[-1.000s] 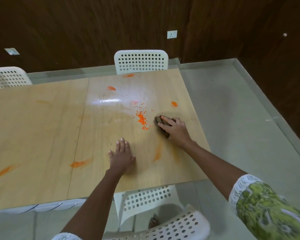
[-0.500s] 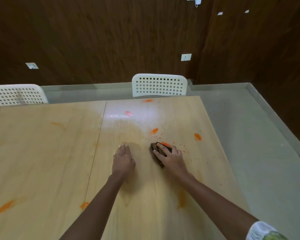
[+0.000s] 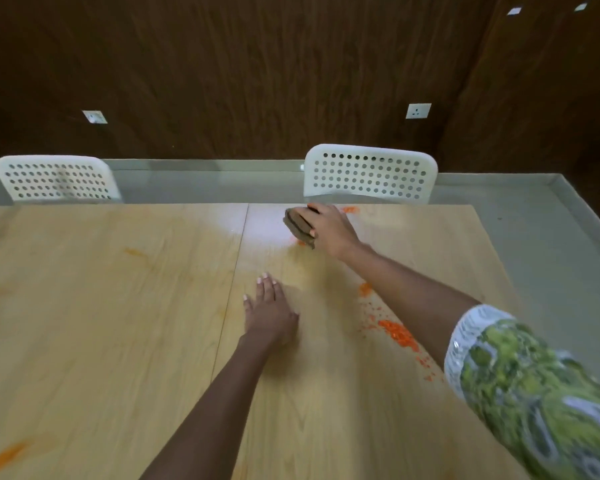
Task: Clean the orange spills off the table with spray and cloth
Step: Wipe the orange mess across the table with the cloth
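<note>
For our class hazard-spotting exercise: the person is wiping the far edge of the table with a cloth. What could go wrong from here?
1. The right forearm and patterned sleeve hang over the orange crumbs; they could smear or pick up stains.
2. The right hand works the cloth near the table far edge; bits may fall off by the white chair.
3. The orange streak at near left could be missed.

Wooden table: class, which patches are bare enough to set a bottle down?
Bare: the wooden table left of the centre seam, between faint orange smears. Crowded: orange crumbs under the right forearm; the far edge, where the right hand holds the brown cloth.
</note>
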